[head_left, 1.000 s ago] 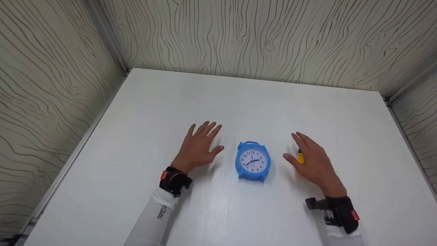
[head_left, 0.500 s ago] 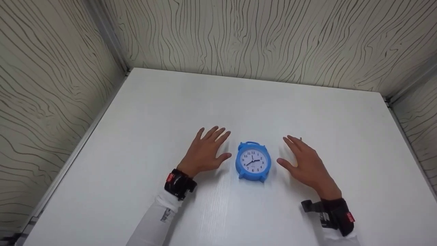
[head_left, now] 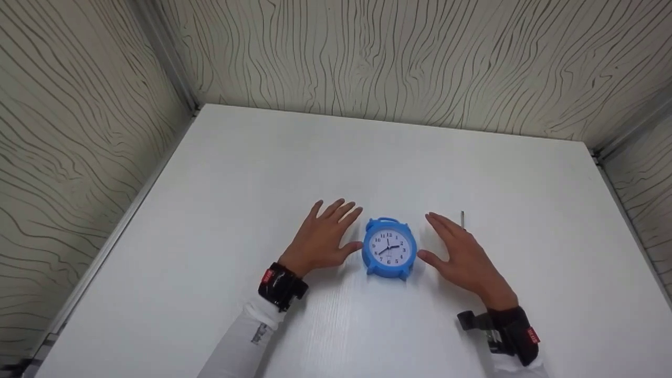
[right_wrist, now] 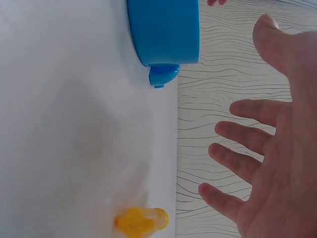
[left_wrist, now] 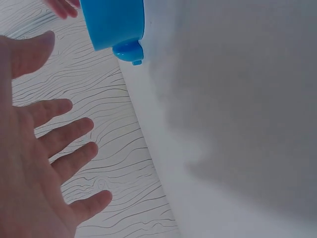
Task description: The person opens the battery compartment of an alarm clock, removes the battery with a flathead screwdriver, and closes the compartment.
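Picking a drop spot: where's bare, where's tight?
Bare on the white tabletop: between the blue round alarm clock and line-patterned back wall; left of the left hand; right of the right hand. Tight: the clock's sides, with both hands close; by the thin metal rod and translucent yellow object near the right hand.

A white tabletop (head_left: 262, 152) spreads across the middle, catching a pale sheen towards 6 o'clock. Patterned in dark, wavy grain, the cream back wall (head_left: 357, 58) stands at 12 o'clock, the left wall (head_left: 79, 147) at 9, the right wall (head_left: 643, 157) at 3. A grey corner strip (head_left: 161, 52) slants near 10 o'clock.
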{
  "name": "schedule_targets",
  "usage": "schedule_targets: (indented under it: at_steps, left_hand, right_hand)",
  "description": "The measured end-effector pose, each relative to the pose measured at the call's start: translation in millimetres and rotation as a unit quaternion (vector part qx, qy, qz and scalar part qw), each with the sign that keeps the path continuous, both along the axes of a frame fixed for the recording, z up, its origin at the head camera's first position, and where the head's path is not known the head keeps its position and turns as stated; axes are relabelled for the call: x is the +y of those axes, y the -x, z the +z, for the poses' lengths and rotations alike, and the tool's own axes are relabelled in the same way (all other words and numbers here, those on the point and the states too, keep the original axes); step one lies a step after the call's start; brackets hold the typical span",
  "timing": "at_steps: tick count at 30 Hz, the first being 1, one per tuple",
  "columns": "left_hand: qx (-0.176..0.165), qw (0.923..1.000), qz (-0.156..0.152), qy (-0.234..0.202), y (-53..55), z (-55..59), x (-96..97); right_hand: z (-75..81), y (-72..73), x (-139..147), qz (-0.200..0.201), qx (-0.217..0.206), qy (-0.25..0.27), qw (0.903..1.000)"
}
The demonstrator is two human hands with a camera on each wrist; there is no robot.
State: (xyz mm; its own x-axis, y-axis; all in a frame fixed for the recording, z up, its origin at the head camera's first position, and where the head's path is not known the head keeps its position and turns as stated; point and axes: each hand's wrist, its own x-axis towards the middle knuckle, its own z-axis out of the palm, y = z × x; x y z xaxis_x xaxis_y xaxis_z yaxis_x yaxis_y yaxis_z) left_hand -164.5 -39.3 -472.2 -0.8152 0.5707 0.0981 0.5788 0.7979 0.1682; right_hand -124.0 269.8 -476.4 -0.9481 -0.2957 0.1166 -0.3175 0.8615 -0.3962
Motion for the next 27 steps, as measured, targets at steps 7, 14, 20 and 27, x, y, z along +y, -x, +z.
schedule_targets:
  at_steps: [7, 14, 20, 27]
  left_hand:
    - [-0.011, 0.9999, -0.009, 0.003, -2.5, -1.9, 6.4]
    - [-0.015, 0.9995, -0.024, 0.012, -7.3, -6.2, 14.9]
    - [-0.027, 0.9992, -0.028, 0.007, -11.1, -11.5, 20.6]
    - [-0.033, 0.9987, -0.039, 0.0, -13.9, -13.2, 27.7]
  right_hand:
    - [-3.7, -0.5, -8, 0.022, 0.002, 0.009, 0.9997]
    - [-6.3, -4.9, -17, 0.023, -0.016, 0.014, 0.9995]
    - [-9.1, -6.1, -24, 0.025, -0.043, 0.01, 0.9987]
    - [-8.7, -3.8, -29, 0.039, -0.059, 0.008, 0.9974]
